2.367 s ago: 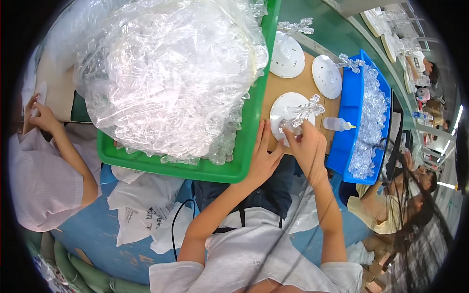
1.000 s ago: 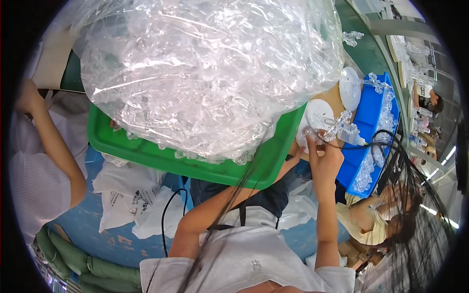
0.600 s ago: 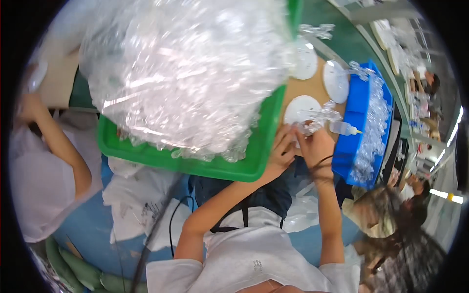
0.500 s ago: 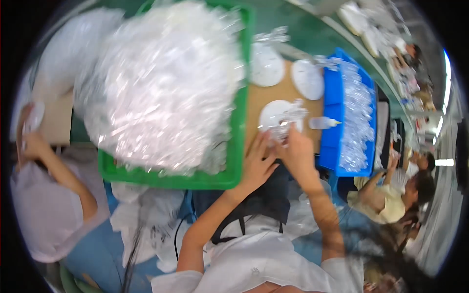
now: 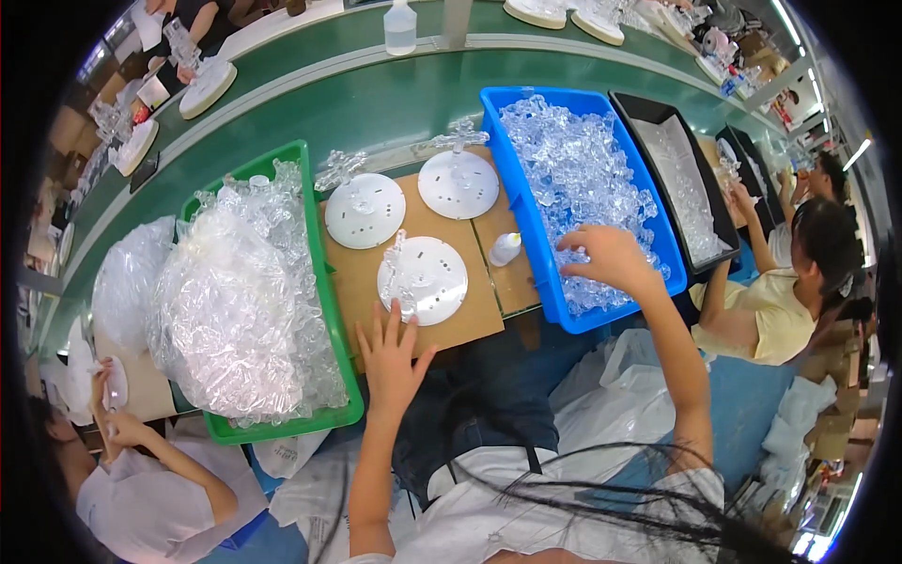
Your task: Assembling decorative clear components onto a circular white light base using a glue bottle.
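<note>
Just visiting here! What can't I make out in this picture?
All in the head view:
- Right hand: whether it grips anything; the see-through pieces below are too small and alike.
- Blue bin: its bottom, hidden by those pieces.
- Green bin: its bottom, hidden by the clear bag and loose pieces.
- Far bottle: its top, cut off by the upper edge.

Across the back, a long green bench curving from side to side, with a bottle of clear liquid upright near its rail and a dark flat object at upper left. At right, a black tray of translucent contents, then a co-worker in pale yellow. At lower left, another co-worker in a whitish top. Below, white plastic bags over a blue floor; cardboard boxes at far right.
</note>
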The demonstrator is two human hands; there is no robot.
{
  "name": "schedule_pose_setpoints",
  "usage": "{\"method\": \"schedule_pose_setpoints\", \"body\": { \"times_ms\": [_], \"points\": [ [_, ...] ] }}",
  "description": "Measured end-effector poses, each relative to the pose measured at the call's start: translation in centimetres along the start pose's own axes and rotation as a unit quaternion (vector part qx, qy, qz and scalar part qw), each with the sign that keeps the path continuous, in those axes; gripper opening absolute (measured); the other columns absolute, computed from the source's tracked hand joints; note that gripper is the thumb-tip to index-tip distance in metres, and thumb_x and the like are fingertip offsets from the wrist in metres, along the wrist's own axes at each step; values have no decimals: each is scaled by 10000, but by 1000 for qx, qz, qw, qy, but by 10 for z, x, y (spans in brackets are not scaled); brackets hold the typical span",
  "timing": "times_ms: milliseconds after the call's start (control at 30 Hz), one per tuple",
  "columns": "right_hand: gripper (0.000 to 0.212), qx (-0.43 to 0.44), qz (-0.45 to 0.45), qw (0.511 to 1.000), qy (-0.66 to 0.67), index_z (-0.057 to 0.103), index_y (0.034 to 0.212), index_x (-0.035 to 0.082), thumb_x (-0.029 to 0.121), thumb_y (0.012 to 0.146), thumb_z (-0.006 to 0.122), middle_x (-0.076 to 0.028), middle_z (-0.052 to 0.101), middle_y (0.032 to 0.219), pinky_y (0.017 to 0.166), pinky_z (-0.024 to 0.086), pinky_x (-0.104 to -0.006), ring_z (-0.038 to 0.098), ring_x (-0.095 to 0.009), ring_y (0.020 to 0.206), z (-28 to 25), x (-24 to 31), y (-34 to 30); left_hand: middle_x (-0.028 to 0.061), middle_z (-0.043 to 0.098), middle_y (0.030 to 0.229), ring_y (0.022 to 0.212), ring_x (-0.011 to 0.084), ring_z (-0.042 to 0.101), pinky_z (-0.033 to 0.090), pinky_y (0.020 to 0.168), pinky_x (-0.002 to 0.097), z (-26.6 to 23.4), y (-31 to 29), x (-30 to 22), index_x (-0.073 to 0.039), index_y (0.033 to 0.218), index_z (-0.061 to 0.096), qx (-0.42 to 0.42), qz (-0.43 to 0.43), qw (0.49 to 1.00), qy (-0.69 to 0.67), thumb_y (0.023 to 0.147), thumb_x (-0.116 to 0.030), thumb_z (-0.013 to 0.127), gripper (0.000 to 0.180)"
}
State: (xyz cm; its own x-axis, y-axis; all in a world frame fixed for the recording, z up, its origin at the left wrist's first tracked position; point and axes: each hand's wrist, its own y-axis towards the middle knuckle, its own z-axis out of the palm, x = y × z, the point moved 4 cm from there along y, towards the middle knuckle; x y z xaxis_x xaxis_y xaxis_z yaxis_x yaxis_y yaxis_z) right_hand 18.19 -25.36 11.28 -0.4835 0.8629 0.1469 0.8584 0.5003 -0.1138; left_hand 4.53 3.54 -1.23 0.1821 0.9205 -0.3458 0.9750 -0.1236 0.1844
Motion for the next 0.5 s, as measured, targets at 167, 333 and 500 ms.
{"method": "schedule_pose_setpoints", "body": {
  "times_ms": [167, 333, 500],
  "points": [
    [269, 31, 16, 997, 74, 681, 964, 196, 259, 704, 709, -60, 672, 865, 706, 504, -402, 642, -266, 838, 18, -23, -5, 131, 305, 1484, 1368, 400, 231, 158, 1069, 635, 0, 3, 3, -74, 1233, 564, 8, -10, 1000, -7, 865, -385, 591, 483],
    [309, 124, 37, 990, 64, 683, 982, 185, 258, 683, 711, -73, 676, 850, 715, 503, -402, 643, -273, 837, 9, -24, 9, 118, 318, 1479, 1375, 394, 217, 134, 1091, 604, 2, 4, 1, -68, 1231, 547, 2, -16, 1000, -6, 851, -320, 612, 460],
    [318, 128, 0, 992, 2, 678, 985, 144, 240, 684, 711, -96, 643, 814, 673, 489, -355, 626, -240, 754, 15, -31, 5, 116, 281, 1500, 1378, 406, 203, 138, 1073, 633, 4, 6, 0, -80, 1262, 536, 22, -20, 1000, -1, 867, -355, 598, 485]
  ]
}}
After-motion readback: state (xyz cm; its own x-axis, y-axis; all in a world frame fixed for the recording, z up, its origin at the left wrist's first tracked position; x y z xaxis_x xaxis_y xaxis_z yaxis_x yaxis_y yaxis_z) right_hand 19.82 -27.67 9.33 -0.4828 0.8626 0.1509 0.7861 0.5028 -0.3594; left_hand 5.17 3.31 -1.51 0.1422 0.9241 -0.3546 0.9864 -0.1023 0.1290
